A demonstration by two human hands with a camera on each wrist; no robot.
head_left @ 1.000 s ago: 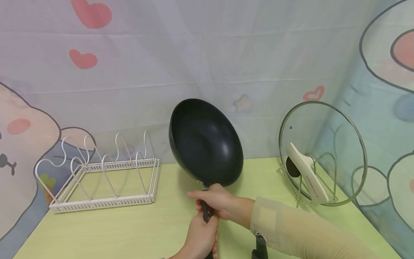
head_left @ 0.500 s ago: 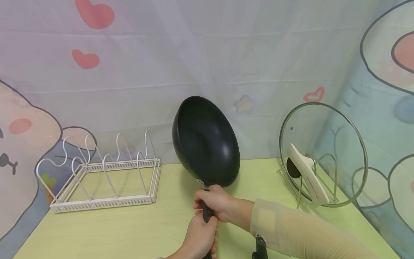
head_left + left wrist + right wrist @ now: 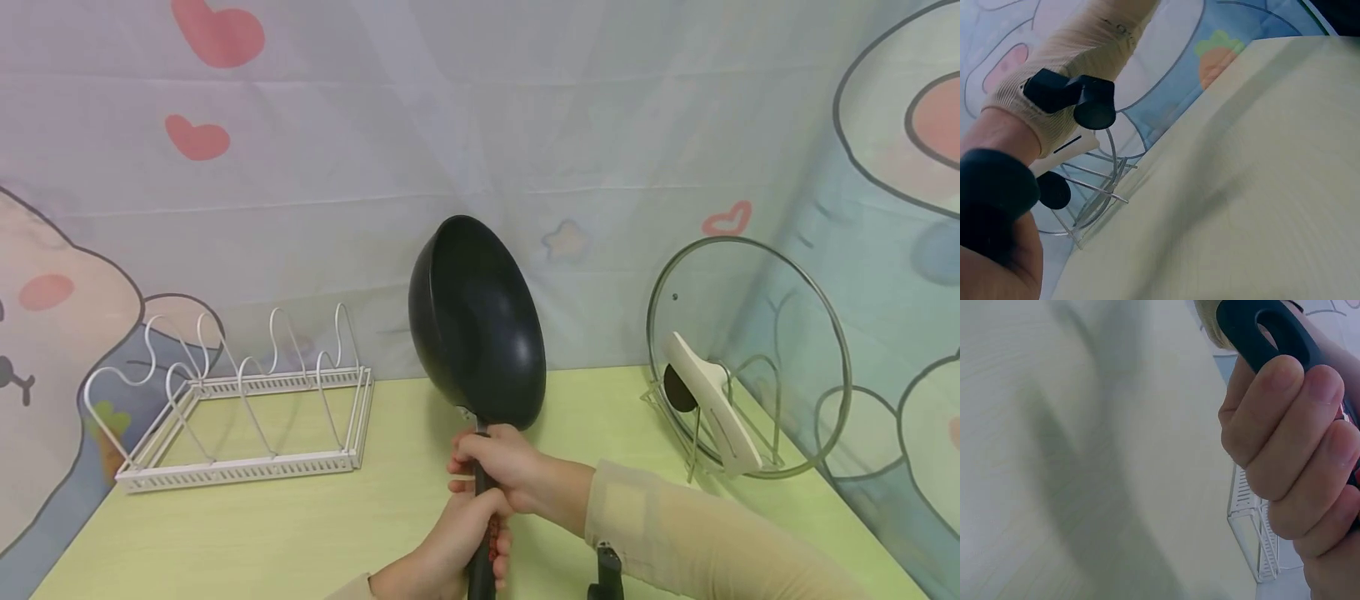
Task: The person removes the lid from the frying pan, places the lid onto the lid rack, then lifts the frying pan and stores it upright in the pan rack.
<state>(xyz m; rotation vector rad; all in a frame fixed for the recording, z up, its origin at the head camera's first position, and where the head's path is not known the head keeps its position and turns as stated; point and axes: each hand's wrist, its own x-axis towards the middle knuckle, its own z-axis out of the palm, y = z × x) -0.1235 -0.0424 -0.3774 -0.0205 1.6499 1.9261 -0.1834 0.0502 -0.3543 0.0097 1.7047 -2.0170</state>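
Wok (image 3: 487,342): black. Wire rack (image 3: 240,472): white. Desk (image 3: 285,533): pale yellow-green. Fabric backdrop (image 3: 375,150): lilac-grey (printed with pinkish-red hearts (image 3: 197,138)). Sleeve (image 3: 675,525): beige.

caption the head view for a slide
Fingers grip the handle of a tilted black wok between a white rack and glass lid.

The handle (image 3: 482,577) of the pan (image 3: 480,325) is partly covered and, like the worktop (image 3: 285,533), cut off by the head view's bottom edge.

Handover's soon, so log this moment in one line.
black pan: tilted; right grip: holds handle, nearer pan; left grip: holds handle, farther back; white rack: left of pan
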